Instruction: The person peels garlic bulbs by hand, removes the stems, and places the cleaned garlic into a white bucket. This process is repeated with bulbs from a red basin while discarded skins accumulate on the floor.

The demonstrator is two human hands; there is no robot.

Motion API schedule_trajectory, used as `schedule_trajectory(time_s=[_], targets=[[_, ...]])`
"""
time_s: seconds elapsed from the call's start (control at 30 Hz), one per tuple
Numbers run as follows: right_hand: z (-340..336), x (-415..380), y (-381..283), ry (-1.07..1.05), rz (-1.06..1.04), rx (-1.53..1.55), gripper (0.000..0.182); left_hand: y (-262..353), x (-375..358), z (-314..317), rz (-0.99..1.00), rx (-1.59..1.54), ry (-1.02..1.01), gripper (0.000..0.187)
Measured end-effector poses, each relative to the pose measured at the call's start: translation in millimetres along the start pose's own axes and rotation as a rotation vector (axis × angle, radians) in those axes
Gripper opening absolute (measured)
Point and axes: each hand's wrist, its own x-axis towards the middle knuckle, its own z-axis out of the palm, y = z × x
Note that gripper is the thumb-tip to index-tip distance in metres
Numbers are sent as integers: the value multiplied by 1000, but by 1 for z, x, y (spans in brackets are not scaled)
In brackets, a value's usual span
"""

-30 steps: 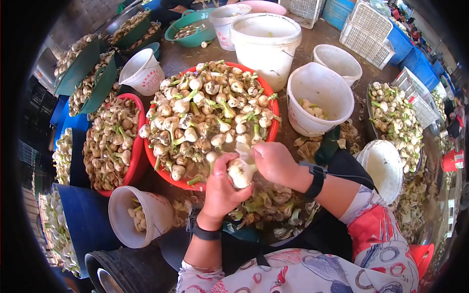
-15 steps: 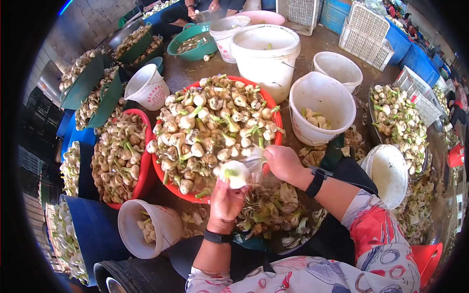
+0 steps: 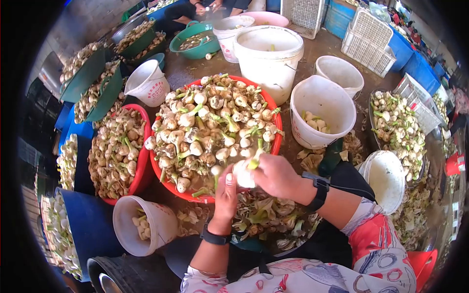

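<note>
Brown, wet-looking floor (image 3: 320, 43) showed between the tubs and buckets of a crowded work room, with a grey wall (image 3: 80, 27) at the far left. Loose skins and cut stems (image 3: 266, 215) covered the ground below the hands. A red tub (image 3: 276, 141), heaped with unpeeled garlic (image 3: 210, 122), stood in front of the person, and a second red tub (image 3: 145, 141) stood just beside it on the left. White buckets stood around them; one (image 3: 323, 112), to the right, held some peeled pieces (image 3: 316, 122). At the far side, another person's hands (image 3: 207, 8) were at work near a green basin (image 3: 195, 44).

The garlic bulb (image 3: 244, 174) was pale, rounded and nearly white, blurred at its edges, with a green stem (image 3: 255, 161) rising beside the right fingers. It was between the two hands, over the near rim of the red tub. The left hand (image 3: 225, 195) held it from the left, thumb up — its other fingers were largely hidden. The right hand (image 3: 277, 176) was closed on the stem side.

Half a second earlier, the right hand had been apart from the bulb, with a blurred papery strip between them; now both hands had come together on it.
</note>
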Motion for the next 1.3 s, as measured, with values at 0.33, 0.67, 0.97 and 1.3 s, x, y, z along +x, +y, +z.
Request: schedule_trajectory(time_s=[0.33, 0.67, 0.97, 1.3], targets=[[-22, -4, -16, 77, 45, 54, 14, 17, -11, 19, 281, 366, 403, 11], [-23, -5, -23, -43, -111, 10, 11, 22, -8, 10, 240, 588, 330, 5], [-44, -5, -62, -360, -214, 277, 18, -38, -1, -22, 108, 915, -14, 26], [-32, -10, -25, -326, 167, 197, 20, 18, -7, 8, -233, -483, -204, 53]])
